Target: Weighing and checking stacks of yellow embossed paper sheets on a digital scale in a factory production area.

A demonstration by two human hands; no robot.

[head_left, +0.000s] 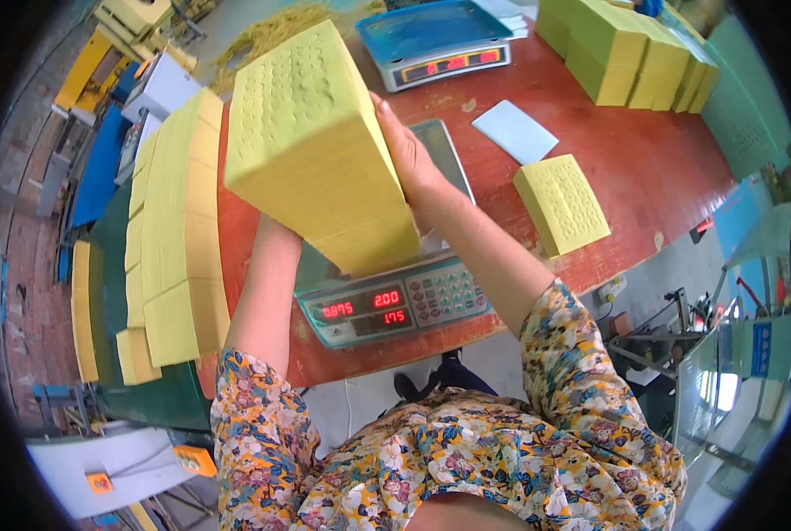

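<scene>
A tall stack of yellow paper (pixel 316 186), its top pressed with rows of small curved marks, is tilted between my two hands above a digital scale (pixel 395 305). My right hand (pixel 406 155) is wrapped against its right side, thumb and fingers along the edge. Behind the stack's lower left goes my left wrist (pixel 280 234); the stack hides that hand, which supports it from the far left side. Whether the stack's lower end touches the scale's tray (pixel 440 146) I cannot tell. The scale's red display is lit.
Long rows of yellow paper stacks (pixel 179 221) line the left. A smaller yellow paper stack (pixel 562 205) and a pale blue sheet (pixel 515 131) lie right on the red table (pixel 670 168). Farther back stand a second scale (pixel 440 44) with a blue tray and more yellow stacks (pixel 621 53).
</scene>
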